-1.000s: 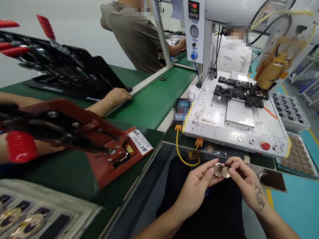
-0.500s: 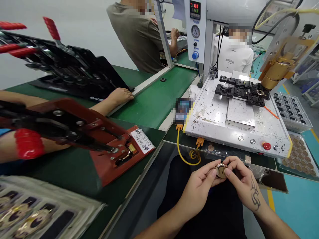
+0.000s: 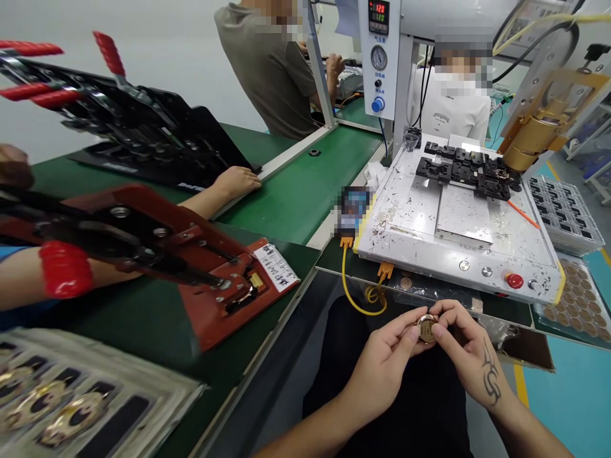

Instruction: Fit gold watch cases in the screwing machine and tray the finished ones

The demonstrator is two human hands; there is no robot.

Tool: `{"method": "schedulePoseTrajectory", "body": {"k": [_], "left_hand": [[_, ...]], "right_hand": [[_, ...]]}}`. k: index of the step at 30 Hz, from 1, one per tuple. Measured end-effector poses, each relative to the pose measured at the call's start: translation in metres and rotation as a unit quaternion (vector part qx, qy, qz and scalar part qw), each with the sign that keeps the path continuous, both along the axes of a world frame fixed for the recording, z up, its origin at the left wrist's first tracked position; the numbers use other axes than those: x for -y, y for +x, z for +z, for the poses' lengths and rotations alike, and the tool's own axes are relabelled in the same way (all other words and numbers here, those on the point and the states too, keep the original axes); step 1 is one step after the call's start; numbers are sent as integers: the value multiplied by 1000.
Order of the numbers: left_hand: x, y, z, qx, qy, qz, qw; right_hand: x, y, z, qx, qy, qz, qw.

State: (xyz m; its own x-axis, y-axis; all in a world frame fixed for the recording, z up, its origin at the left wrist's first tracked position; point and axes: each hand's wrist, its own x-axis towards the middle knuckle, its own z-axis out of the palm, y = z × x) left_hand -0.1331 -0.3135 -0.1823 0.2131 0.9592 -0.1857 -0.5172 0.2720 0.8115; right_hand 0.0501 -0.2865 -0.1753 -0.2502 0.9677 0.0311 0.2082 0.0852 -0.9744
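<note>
Above my lap I hold a small round watch case [image 3: 426, 329] with a shiny rose-gold rim and a brownish, printed face turned up. My left hand [image 3: 389, 356] pinches its left side between thumb and fingers. On its right side, my right hand [image 3: 463, 340] grips the rim, the thumb resting on the edge of the face. Fingers of both hands cover parts of the rim. Just beyond the hands, a loose brown disc [image 3: 405, 283] lies near the bench edge.
Ahead stands a white press machine [image 3: 405, 235] with black fixtures [image 3: 461, 166]. Brown discs fill a sheet [image 3: 575, 299] at right, beside stacked clear trays [image 3: 566, 213]. A red-brown clamp jig [image 3: 205, 312] and a tray of gold cases [image 3: 167, 388] occupy the left. Co-workers sit nearby; one's hand [image 3: 238, 182] rests on the bench.
The view has shifted slightly, so the scene sits a little further right. Both my hands keep their hold on the watch case. At far left, a co-worker's other hand has come into view.
</note>
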Motion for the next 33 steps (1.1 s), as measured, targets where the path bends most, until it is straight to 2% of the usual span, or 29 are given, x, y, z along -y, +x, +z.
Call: {"method": "schedulePoseTrajectory", "body": {"k": [5,13,19,22,28,30,33], "left_hand": [[2,0,-2,-20,15,2,1000],[5,3,-8,-127,80,22,988],[6,2,-11,-181,101,31,978],[4,-4,-11,-201,124,19,971],[-6,-26,6,-303,209,-64,928],[-9,-29,10,-275,195,-42,941],[-10,-28,12,-210,129,16,969]], "right_hand": [[1,-2,-2,6,27,-10,1000],[4,-5,-3,35,84,-21,996],[6,-6,-3,84,144,-26,986],[4,-5,-7,112,139,-43,983],[-7,-2,-6,109,166,70,978],[-9,-4,-3,80,137,55,986],[-11,-11,-2,-10,8,16,1000]]}}
